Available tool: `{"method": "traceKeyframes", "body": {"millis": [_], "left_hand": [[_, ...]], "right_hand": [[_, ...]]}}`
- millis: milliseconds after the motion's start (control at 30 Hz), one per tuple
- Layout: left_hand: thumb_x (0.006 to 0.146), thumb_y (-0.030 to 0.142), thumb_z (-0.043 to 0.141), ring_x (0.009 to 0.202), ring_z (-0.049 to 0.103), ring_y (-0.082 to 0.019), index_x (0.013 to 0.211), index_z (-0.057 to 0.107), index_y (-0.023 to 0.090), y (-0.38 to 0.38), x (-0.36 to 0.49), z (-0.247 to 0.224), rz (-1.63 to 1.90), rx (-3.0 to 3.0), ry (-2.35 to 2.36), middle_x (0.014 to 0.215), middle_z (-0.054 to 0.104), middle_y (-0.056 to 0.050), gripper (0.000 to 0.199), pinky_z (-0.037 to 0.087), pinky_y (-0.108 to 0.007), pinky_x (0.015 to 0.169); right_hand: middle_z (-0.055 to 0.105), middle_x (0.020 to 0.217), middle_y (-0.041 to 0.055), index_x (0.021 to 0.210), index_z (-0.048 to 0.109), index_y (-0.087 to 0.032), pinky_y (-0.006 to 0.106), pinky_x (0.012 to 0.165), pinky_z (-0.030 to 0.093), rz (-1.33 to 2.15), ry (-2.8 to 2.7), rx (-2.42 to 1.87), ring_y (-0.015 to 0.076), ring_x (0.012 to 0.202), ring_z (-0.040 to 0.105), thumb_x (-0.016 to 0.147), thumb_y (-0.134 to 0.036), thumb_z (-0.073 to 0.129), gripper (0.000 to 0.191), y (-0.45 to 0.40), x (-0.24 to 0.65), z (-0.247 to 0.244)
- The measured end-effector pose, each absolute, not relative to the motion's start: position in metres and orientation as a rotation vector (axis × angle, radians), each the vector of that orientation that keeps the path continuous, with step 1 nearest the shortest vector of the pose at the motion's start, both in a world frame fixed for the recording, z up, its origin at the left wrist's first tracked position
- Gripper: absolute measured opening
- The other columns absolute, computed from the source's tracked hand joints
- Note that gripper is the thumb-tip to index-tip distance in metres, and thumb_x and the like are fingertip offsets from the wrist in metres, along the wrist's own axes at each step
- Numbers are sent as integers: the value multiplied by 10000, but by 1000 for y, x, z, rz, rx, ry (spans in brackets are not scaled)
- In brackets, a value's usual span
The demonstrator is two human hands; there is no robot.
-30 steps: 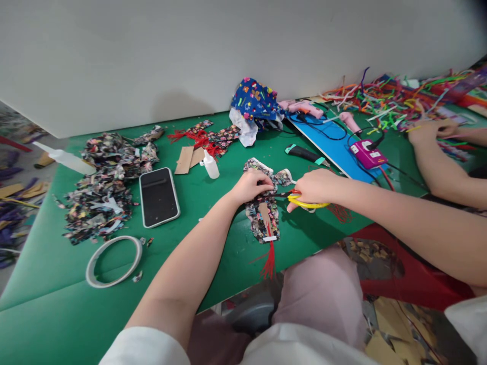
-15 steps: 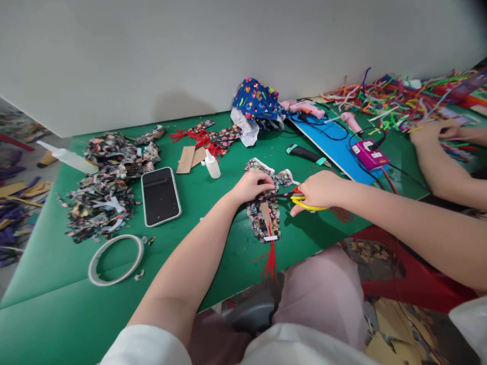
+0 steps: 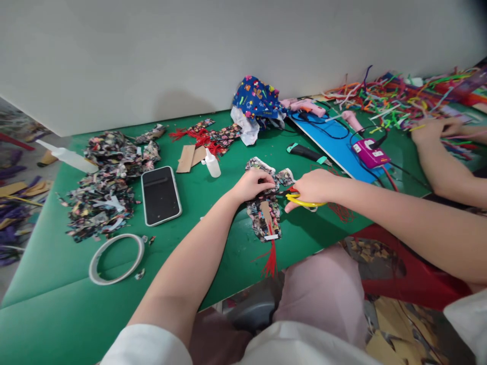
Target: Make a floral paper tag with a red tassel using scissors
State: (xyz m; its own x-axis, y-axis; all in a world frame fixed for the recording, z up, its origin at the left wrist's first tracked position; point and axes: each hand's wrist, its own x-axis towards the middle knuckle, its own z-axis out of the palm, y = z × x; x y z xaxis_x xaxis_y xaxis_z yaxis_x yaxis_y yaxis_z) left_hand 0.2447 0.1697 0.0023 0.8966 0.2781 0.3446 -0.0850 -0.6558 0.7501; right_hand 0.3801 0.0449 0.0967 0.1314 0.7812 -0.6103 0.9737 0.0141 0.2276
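Note:
A piece of dark floral fabric (image 3: 255, 223) lies on the green table. On it rest a strip of brown card and red threads (image 3: 271, 261), which hang past a white tape piece at its lower end. My left hand (image 3: 254, 185) pinches the fabric's upper part, thumb and fingers together. My right hand (image 3: 314, 187) is closed around yellow-handled scissors (image 3: 304, 201), whose dark blades reach the fabric beside my left fingers. The blade tips are hidden there. More red threads (image 3: 342, 210) lie partly behind my right wrist.
A phone (image 3: 161, 196), a tape roll (image 3: 93, 263) and heaped fabric scraps (image 3: 102, 197) lie left. A small white bottle (image 3: 213, 166) stands behind my left hand. A utility knife (image 3: 306, 153) and a blue board (image 3: 323, 134) lie beyond. A co-worker's hands (image 3: 429, 134) work at right.
The scissors and my right hand have shifted slightly left, with the blades further into the fabric. My left hand stays in place.

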Motion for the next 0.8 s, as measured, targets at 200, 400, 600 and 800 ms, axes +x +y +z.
{"method": "traceKeyframes", "body": {"millis": [200,400,600,800], "left_hand": [[774,253,620,742,590,-144,743,668,169,170,245,2,550,2214,147,747,680,-16,102,424,-285,770],[769,231,622,737,586,-142,736,665,161,170,245,2,553,2199,155,741,679,-14,88,425,-281,766],[770,246,623,731,585,-141,741,665,164,169,244,4,544,2185,164,736,674,-11,97,428,-280,761],[770,242,621,734,588,-143,740,665,161,169,244,3,550,2170,149,738,675,-15,97,430,-282,763]], "right_hand": [[685,802,199,842,685,-146,342,614,436,-356,1673,1829,315,785,649,707,-748,325,714,49,383,95],[679,784,207,825,685,-125,360,611,433,-244,1722,1821,341,792,645,725,-733,322,715,49,383,94],[676,759,184,802,671,-130,350,571,424,-295,1766,1757,348,768,642,608,-856,278,847,42,383,94],[676,785,189,813,665,-127,348,565,424,-290,1786,1759,340,760,648,624,-849,257,851,44,382,91]]}}
